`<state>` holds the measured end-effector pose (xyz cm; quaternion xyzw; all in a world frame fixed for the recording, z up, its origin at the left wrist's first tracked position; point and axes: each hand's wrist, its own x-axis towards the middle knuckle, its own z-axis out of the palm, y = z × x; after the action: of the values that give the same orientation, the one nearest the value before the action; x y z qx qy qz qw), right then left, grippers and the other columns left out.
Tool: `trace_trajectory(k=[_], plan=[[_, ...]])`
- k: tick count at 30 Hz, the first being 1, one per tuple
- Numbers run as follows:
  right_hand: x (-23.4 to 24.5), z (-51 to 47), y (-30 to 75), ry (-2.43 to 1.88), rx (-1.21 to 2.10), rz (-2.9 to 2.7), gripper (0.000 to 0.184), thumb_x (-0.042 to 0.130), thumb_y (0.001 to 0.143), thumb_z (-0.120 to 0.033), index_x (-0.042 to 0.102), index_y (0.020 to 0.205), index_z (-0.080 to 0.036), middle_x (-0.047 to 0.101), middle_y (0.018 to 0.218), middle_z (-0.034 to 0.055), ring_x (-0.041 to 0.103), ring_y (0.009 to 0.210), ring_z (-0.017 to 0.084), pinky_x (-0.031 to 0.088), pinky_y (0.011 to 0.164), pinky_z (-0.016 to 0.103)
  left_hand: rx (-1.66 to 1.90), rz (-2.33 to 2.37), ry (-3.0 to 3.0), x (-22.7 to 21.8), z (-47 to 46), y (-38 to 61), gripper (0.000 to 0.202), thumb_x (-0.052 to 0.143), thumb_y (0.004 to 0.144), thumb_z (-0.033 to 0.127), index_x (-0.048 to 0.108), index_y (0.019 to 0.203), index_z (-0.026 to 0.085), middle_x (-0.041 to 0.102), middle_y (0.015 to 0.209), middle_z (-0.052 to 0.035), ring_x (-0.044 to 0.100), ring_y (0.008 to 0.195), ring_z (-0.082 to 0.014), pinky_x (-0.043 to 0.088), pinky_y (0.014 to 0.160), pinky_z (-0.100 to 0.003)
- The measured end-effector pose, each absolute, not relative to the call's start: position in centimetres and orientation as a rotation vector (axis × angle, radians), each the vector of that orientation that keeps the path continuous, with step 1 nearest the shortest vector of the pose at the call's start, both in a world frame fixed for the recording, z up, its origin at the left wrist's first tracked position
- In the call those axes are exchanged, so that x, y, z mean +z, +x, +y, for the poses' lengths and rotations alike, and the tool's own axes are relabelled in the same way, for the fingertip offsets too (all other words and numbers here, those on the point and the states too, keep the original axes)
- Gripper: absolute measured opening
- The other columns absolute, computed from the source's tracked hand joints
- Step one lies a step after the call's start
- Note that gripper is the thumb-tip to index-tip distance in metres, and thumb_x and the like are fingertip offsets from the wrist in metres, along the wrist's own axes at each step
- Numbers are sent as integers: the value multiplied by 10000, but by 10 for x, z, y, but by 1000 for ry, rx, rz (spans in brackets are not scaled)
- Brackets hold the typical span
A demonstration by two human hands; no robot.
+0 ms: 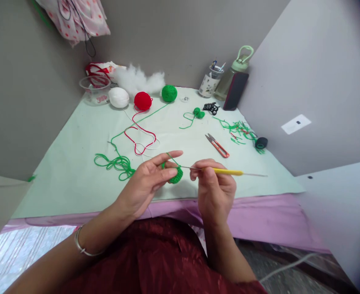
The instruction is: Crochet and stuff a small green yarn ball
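Grey-walled corner, counter covered in pale green sheet with a purple cloth edge. Left of centre: loose green yarn tangle. Upper left to centre: clear plastic tub, white, red and green yarn balls. Frame centre: left hand pinches a small round green crochet piece, knobbly texture, fingers curled. Right hand closed around yellow-handled metal crochet hook, tip in the piece. Right: red-handled snips.

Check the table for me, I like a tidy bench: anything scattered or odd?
Cut green yarn scraps lie strewn near the table's right edge, beside the orange-handled snips. Loose green yarn tangles left of the left hand.
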<state>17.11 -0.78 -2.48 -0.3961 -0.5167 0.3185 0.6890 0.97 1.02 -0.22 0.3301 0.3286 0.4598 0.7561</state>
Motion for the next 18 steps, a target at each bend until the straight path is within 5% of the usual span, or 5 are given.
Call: trace_trajectory(k=[5, 12, 18], plan=[[-29, -5, 169, -868, 847, -1179, 134, 676, 979, -276, 808, 958, -276, 762, 923, 30, 670, 834, 166, 534, 728, 310, 1022, 719, 881, -6, 4, 13, 380, 849, 828, 270, 791, 1204, 271, 674, 895, -6, 575, 814, -127, 483, 812, -260], [-25, -2, 173, -805, 998, -993, 138, 725, 946, -347, 812, 893, -253, 752, 849, 21, 624, 699, 130, 525, 666, 275, 1017, 792, 1020, -8, 4, 7, 312, 815, 864, 304, 799, 1175, 314, 655, 1006, -14, 590, 976, -157, 469, 890, -258], [-19, -1, 176, -809, 1018, -1033, 210, 675, 975, -372, 762, 856, -224, 740, 814, 28, 623, 684, 137, 532, 658, 288, 1010, 828, 1071, -8, 4, 4, 340, 820, 851, 298, 789, 1189, 313, 635, 1000, -8, 574, 939, -147, 470, 859, -239]])
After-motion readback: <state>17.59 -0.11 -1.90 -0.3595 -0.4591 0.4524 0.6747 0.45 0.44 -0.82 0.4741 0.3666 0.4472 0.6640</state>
